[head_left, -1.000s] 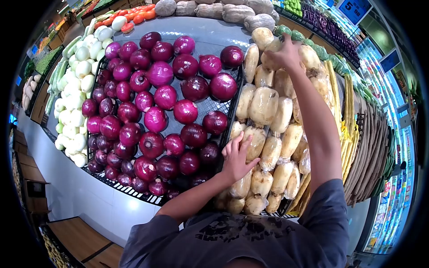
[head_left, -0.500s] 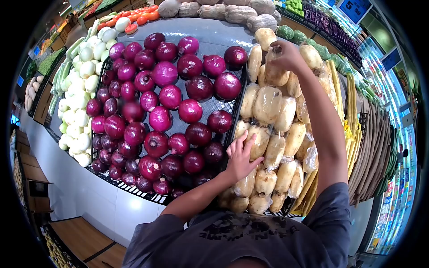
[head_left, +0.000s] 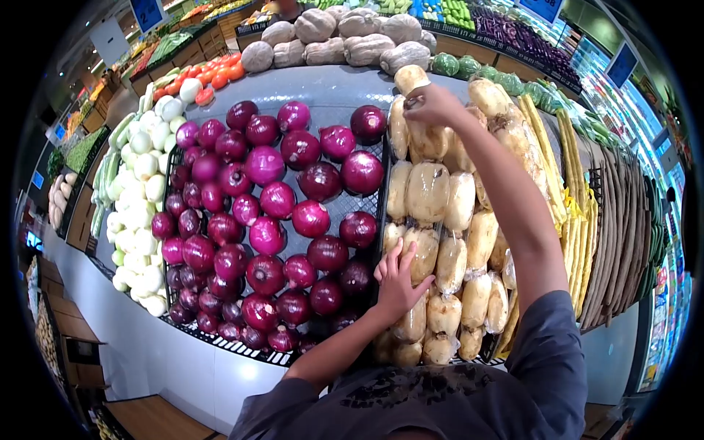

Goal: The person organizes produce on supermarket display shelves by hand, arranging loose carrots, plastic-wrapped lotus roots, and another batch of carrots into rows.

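Plastic-wrapped lotus roots (head_left: 427,192) lie in rows in a black crate on the right of the display. My left hand (head_left: 398,284) rests on a lotus root (head_left: 422,253) near the front of the rows, its fingers spread and holding nothing. Farther back, my right hand (head_left: 435,107) has its fingers curled on the upper end of another lotus root (head_left: 428,141), which stays among the others. Its fingertips are partly hidden. Red onions (head_left: 320,181) fill the crate beside the lotus roots, to the left of my hands.
White onions (head_left: 141,183) are piled at the far left. Tomatoes (head_left: 214,75) and tan pumpkins (head_left: 369,50) line the back. To the right stand yellow-wrapped yams (head_left: 576,198) and long brown roots (head_left: 612,235). A black crate edge (head_left: 383,183) divides onions from lotus roots.
The view has tilted up and shifted, so more of the back shows. Both hands keep about the same places on the lotus roots.
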Motion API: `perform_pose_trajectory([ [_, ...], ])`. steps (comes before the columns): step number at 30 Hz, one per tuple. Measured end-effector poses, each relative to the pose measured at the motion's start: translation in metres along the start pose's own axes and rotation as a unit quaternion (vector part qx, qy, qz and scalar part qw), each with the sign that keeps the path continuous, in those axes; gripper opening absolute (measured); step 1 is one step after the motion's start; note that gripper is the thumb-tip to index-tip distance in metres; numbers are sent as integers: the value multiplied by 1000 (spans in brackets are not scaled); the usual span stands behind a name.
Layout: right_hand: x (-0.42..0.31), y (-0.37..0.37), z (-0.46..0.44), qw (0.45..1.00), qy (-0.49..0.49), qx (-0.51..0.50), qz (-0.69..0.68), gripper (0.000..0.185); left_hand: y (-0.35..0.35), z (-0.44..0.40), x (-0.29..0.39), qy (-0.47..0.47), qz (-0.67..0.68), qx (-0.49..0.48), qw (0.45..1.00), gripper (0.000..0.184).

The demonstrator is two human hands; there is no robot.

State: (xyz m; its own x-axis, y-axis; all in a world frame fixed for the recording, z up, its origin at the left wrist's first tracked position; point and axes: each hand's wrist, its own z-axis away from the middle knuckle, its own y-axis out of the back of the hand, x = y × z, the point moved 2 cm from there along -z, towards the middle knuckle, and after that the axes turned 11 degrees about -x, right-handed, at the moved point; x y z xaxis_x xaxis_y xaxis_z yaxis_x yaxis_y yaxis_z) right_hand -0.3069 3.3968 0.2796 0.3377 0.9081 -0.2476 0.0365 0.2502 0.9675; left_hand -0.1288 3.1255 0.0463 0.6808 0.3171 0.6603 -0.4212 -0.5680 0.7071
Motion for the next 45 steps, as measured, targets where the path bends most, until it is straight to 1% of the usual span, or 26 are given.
perform_pose_trajectory([
  [3,-14,1,-7,1000,9,-19,8,44,-1,0,-1,-1,5,6,1000,92],
  [4,-11,3,-15,1000,10,-21,5,44,-3,0,-3,2,3,4,1000,92],
  [6,1,3,-29,998,16,-27,-56,42,-2,2,-3,-21,6,23,999,93],
  [8,12,2,-33,994,20,-25,-106,43,-2,2,-3,-18,2,16,1000,93],
  [10,25,-5,-33,982,56,-27,-179,44,-2,2,-2,-21,-1,24,999,93],
  [11,26,-2,-27,982,53,-26,-179,44,-3,1,-1,-23,1,22,999,93],
  [13,29,3,-13,962,50,-67,-260,42,-2,2,0,-5,8,13,1000,91],
  [14,35,3,-10,962,48,-65,-262,42,-3,3,-1,-6,7,11,1000,91],
  [16,45,6,-7,934,54,-114,-334,40,-4,2,-2,-14,8,26,1000,92],
  [17,45,6,-3,926,63,-110,-356,40,-3,2,-2,-15,7,28,999,92],
  [18,44,5,-2,926,65,-110,-355,40,-4,2,-2,-17,3,23,1000,94],
  [20,45,3,-1,921,13,-78,-381,45,-4,2,-3,-20,-4,18,1000,96],
  [23,46,-1,-9,914,26,-96,-393,44,-4,1,-4,-26,-7,23,999,96],
  [24,42,2,-8,914,25,-95,-395,44,-4,1,-3,-26,-5,24,999,96],
  [26,33,6,-10,947,-3,-121,-299,43,-4,1,-2,-26,-2,22,999,96],
  [28,29,2,-15,941,-10,-135,-311,44,-2,2,-2,-33,10,35,999,94],
  [30,22,6,-19,964,-16,-118,-238,46,-2,2,-2,-27,7,30,999,93],
  [31,19,6,-20,963,-33,-111,-243,45,-2,2,-2,-25,5,25,999,93],
  [32,17,10,-18,962,-44,-132,-235,46,-2,4,-3,-24,4,19,1000,93],
  [34,20,12,-21,966,-89,-153,-186,47,-4,2,-4,-22,15,13,1000,93],
  [38,17,25,-19,972,-97,-166,-137,48,-4,1,-5,-26,5,14,1000,97],
  [40,19,30,-26,978,-39,-191,-70,50,-3,2,-3,-24,1,12,1000,97],
  [41,21,35,-29,970,-58,-175,-159,58,-2,2,-3,-20,-1,9,1000,97],
  [42,30,28,-43,971,-55,-173,-157,58,-2,2,-2,-20,-2,14,1000,97],
  [44,56,15,-83,990,-70,58,-110,66,-3,2,-3,-17,4,9,1000,97],
  [45,58,12,-88,991,-81,68,-86,73,-2,1,-2,-19,4,13,1000,96],
])
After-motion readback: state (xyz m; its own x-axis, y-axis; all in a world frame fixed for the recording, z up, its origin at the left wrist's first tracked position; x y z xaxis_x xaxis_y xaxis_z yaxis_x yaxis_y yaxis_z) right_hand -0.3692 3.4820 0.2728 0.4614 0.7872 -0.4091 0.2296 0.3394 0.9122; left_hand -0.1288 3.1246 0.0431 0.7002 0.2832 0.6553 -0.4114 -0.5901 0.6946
